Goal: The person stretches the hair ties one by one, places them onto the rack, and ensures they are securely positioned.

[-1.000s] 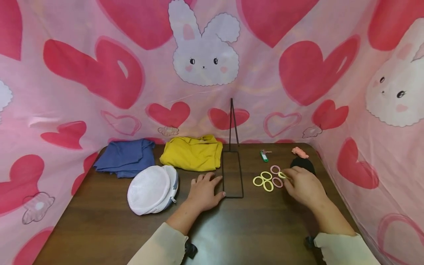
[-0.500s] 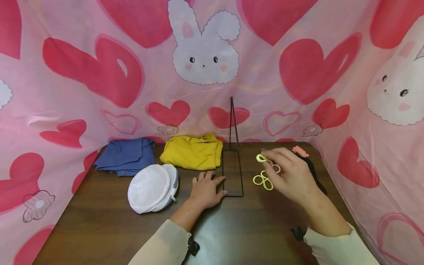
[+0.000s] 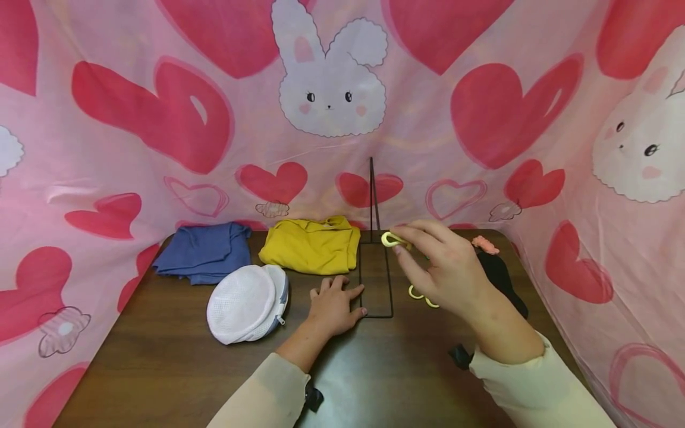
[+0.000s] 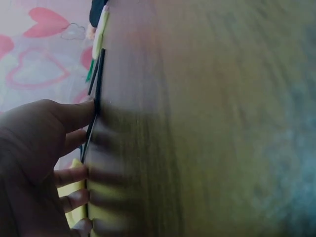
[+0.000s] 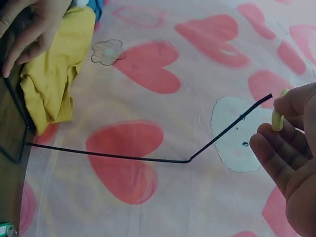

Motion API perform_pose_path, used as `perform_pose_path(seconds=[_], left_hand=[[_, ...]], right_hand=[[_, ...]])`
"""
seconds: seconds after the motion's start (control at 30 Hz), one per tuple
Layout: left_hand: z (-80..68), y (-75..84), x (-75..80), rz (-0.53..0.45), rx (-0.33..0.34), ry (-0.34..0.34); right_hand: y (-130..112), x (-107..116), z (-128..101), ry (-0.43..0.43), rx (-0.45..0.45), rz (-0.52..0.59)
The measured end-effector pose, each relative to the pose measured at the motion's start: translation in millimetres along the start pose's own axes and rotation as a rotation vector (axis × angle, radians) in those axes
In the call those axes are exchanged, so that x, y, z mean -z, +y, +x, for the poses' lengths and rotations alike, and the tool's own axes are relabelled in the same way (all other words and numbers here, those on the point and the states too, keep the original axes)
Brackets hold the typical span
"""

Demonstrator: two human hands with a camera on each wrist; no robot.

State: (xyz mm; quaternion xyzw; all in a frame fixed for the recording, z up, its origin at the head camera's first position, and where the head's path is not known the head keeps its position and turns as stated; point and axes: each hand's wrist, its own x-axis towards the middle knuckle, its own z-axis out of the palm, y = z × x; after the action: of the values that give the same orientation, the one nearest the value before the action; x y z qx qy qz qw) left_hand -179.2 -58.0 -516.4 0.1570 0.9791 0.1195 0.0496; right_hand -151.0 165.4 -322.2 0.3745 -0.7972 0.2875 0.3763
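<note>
In the head view, my right hand [image 3: 455, 267] pinches a yellow hair tie [image 3: 389, 239] between thumb and fingers, raised above the table. A thin black wire stand [image 3: 392, 279] has a flat rectangular base and a tall upright that bends near its top. Seen from the right wrist, the held hair tie [image 5: 278, 118] is close to the free tip of the stand's wire [image 5: 269, 96]. My left hand [image 3: 333, 309] lies spread on the table, thumb and forefinger touching the left side of the base. More yellow hair ties [image 3: 411, 291] lie partly hidden under my right hand.
Folded yellow cloth [image 3: 310, 246] and blue cloth [image 3: 206, 252] sit along the back edge. A white mesh bag [image 3: 241, 306] lies left of my left hand. Right of my right hand are a black item [image 3: 500, 282] and a coral-coloured bundle [image 3: 485, 244]. A green tag [image 5: 6, 230] shows in the right wrist view.
My right hand has lifted the yellow hair tie from the group on the table and carried it left to the stand. My left hand stays at the base.
</note>
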Motion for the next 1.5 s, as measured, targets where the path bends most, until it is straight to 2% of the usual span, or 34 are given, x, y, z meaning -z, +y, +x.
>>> perform_pose_path(seconds=[0.17,0.37,0.6,0.9,1.17,1.5], left_hand=[[-0.3,2.4,2.9,0.003,0.03,-0.026],[-0.9,4.5,3.0,0.003,0.042,-0.026],[-1.3,4.8,2.7,-0.002,0.042,-0.024],[-3.2,4.8,2.9,-0.014,0.042,-0.021],[-5.2,5.3,4.6,-0.037,0.039,-0.022],[-4.4,4.8,3.2,-0.042,0.044,-0.022]], right_hand=[[-1,-4,7,-0.028,0.031,-0.011],[3,-8,11,-0.044,0.05,-0.054],[18,-18,15,-0.034,0.065,-0.087],[46,-34,28,-0.047,-0.004,-0.116],[76,-51,42,-0.031,-0.028,-0.077],[106,-76,58,0.048,-0.147,-0.009]])
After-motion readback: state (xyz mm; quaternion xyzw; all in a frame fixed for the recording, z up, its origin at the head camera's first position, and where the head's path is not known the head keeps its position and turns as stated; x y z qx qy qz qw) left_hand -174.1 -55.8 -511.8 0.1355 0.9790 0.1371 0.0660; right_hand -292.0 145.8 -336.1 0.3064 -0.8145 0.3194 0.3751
